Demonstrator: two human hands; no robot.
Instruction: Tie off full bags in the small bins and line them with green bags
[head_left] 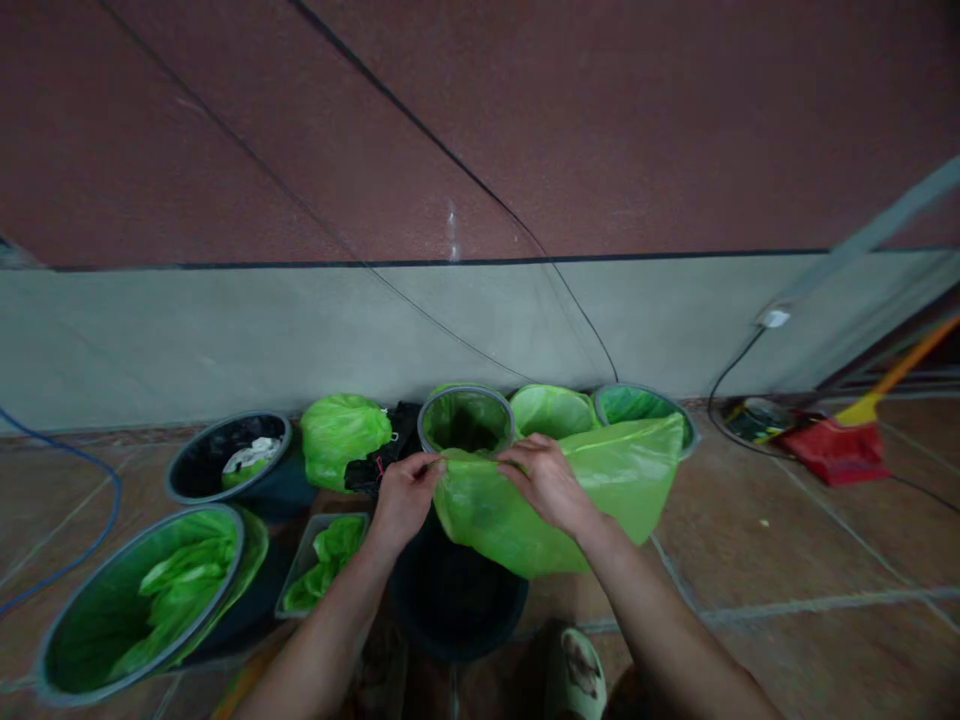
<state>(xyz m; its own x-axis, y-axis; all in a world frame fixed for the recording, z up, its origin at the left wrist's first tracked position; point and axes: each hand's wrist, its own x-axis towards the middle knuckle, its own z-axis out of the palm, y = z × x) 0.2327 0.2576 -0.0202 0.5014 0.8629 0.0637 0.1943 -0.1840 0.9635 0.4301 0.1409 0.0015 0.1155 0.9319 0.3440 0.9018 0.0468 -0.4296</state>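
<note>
My left hand (405, 497) and my right hand (547, 480) both pinch the upper edge of a light green plastic bag (555, 500). The bag hangs spread out over a dark, unlined bin (457, 600) that stands on the floor just in front of me. My fingers are closed on the thin plastic, left hand at the bag's left corner, right hand near its middle. Behind the bag stand bins lined with green bags (466, 420).
More bins stand at the left: a big green-lined one (142, 600), a dark one with waste (229, 465), a small tray of green bags (322, 565). A tied green bag (345, 435) lies by the wall. A red dustpan and broom (836, 445) lie at the right.
</note>
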